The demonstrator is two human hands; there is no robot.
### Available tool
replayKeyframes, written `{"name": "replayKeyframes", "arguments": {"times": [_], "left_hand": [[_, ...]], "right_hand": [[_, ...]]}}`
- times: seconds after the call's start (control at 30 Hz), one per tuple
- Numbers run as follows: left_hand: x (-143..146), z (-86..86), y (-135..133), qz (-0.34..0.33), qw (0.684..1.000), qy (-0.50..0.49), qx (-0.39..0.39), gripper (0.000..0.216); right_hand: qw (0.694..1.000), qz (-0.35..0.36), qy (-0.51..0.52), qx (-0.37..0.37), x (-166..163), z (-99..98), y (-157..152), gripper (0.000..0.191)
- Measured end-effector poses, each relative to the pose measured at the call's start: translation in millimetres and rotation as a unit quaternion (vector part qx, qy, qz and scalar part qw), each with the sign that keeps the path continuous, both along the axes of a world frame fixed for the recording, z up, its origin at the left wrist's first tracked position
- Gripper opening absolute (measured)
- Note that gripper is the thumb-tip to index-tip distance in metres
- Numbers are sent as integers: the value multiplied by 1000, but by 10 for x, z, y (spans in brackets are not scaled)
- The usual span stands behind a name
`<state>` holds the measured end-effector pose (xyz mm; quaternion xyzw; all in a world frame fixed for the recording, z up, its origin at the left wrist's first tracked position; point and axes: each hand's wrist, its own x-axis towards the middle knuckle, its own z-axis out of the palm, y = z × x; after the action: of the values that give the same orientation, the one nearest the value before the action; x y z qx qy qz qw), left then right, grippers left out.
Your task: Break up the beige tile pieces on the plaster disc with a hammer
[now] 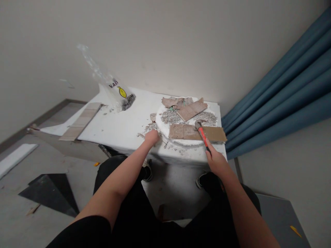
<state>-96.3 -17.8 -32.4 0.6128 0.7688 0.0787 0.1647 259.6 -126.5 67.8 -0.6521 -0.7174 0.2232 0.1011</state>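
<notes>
My right hand [216, 159] is closed round the red and black handle of a hammer [202, 132]. The hammer's head rests on a brown tile piece [198, 133] lying on a round white pad [165, 127]. More broken tile pieces [184, 106] and grey rubble [170, 116] lie on the pad. My left hand [152, 137] is curled with its fingers tucked, resting on the white table [121, 127] among small shards at the pad's left edge. What it holds, if anything, is hidden.
A clear plastic bag [113, 88] with a yellow logo stands on the table's far left. A long tile strip [81, 121] lies at the table's left end. A blue curtain [284, 89] hangs on the right. Dark slabs [51, 193] lie on the floor.
</notes>
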Motion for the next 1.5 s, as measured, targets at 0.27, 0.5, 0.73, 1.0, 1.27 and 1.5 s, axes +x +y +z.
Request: {"name": "replayKeyframes", "arguments": {"times": [0.27, 0.5, 0.73, 1.0, 1.27, 1.5], "left_hand": [[77, 450, 135, -28, 961, -202, 187, 18], [1005, 546, 215, -145, 910, -358, 149, 11], [1106, 417, 226, -164, 906, -360, 151, 13], [1122, 411, 217, -166, 913, -347, 137, 14], [1120, 417, 198, -172, 917, -321, 160, 15], [1124, 360, 170, -200, 913, -309, 179, 11]], "right_hand": [[1000, -1, 3, -14, -12, -4, 8, 69], [1000, -2, 1, -15, -10, 30, -2, 67], [1000, -3, -9, -21, -10, 53, 4, 67], [1000, 6, -9, -27, 12, 18, 8, 67], [1000, 5, -8, -30, -2, 36, 9, 67], [1000, 3, 13, -19, -13, 78, -17, 65]]}}
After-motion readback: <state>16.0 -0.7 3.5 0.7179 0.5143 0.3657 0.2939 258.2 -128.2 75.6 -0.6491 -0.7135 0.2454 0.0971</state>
